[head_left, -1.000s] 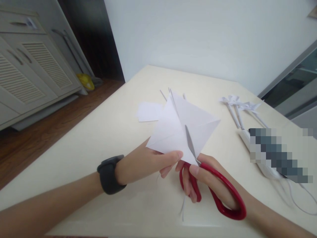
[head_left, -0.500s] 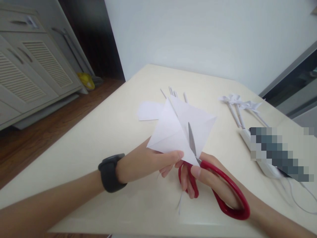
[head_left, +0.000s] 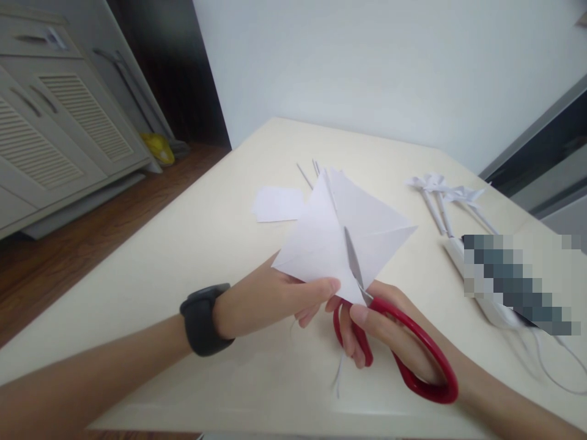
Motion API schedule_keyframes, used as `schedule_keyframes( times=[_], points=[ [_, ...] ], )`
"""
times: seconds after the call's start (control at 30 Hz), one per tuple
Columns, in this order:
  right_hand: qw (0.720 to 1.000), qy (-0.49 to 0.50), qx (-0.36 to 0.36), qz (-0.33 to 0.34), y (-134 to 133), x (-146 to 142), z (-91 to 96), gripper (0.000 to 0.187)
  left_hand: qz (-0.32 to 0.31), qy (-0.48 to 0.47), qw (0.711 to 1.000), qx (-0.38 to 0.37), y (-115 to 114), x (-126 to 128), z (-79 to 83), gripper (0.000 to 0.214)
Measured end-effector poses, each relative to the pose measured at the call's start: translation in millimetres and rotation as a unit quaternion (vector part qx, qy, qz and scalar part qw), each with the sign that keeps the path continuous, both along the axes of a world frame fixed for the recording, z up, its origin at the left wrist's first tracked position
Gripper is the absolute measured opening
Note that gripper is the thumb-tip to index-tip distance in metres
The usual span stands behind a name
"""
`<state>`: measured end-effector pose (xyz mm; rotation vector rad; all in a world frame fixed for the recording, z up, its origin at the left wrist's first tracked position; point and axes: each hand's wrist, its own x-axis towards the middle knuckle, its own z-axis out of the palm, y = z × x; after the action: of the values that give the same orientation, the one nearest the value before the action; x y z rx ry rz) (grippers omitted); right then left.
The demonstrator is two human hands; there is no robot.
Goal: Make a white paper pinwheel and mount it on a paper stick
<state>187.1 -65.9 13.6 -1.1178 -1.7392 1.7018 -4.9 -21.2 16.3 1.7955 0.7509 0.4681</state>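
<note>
A white square of paper (head_left: pixel 312 238), creased and slit inward from its corners, is pinched at its near left edge by my left hand (head_left: pixel 293 299), thumb on top. A black watch (head_left: pixel 206 318) is on that wrist. My right hand (head_left: pixel 385 327) has its fingers through the red handles of a pair of scissors (head_left: pixel 426 348). One blade lies over the paper's near right part, along a slit; the other blade is hidden beneath. The handles are spread apart.
White paper pieces (head_left: pixel 277 203) and thin paper sticks (head_left: pixel 304 176) lie beyond the paper. Paper pinwheels on sticks (head_left: pixel 441 205) rest at the right, near a white device with a cable (head_left: pixel 490 305). A thin paper strip (head_left: pixel 339 376) is near the table's front edge.
The paper's right part has swung out to the right and its slit gapes a little wider. Both hands have stayed nearly in place, the scissors shifting slightly.
</note>
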Motion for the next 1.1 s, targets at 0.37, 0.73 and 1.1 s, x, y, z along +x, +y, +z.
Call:
schedule_keyframes(
  times=[0.37, 0.73, 1.1],
  points=[
    [0.999, 0.039, 0.005, 0.008, 0.1, -1.2, 3.3, 0.026, -0.003, -0.003, 1.000, -0.012, -0.1, -1.0, 1.1, 0.044],
    [1.000, 0.012, 0.001, -0.010, -1.2, -2.4, 3.1, 0.016, -0.001, 0.019, 1.000, 0.012, 0.1, -0.9, 4.6, 0.044],
    [0.999, 0.033, 0.000, -0.001, -1.4, -1.0, 4.6, 0.024, 0.010, -0.013, 1.000, 0.008, -0.6, -1.4, -1.5, 0.044]
  ],
)
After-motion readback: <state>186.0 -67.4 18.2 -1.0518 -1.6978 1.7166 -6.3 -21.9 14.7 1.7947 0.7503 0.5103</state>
